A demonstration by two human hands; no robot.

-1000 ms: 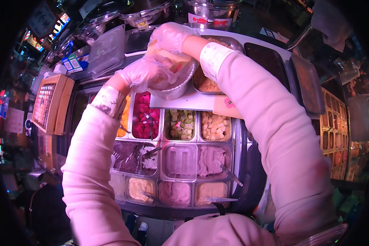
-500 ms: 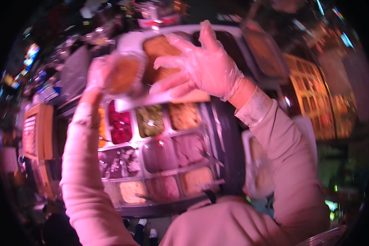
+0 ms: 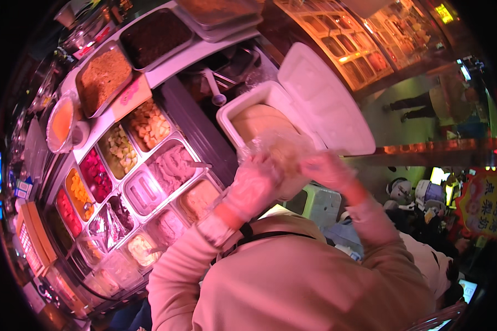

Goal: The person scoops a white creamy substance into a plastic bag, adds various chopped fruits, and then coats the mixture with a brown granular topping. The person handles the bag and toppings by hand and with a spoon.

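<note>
A white foam box (image 3: 226,118) with its lid (image 3: 326,105) raised lies in front of me. Pale, flat round sheets (image 3: 262,122) show inside it, partly covered by crumpled clear plastic film (image 3: 281,151). Both hands wear thin clear gloves. At the box's near left side, my left hand (image 3: 255,185) is closed on the film. My right hand (image 3: 330,170) pinches the film at the box's right side, its fingers slightly blurred. What lies beneath the film between my hands cannot be made out.
On the left, metal pans hold diced fruit (image 3: 149,126) and purple paste (image 3: 174,165). Beyond them are a tray of brown crumbs (image 3: 104,77), a dark-filled tray (image 3: 156,37) and a plastic-lined tub (image 3: 61,126). A scoop (image 3: 214,88) lies behind the box. People stand at the right.
The view has swung to the right. My hands have left the tub and crumb tray at the far side and come to the foam box, closing on its plastic film.
</note>
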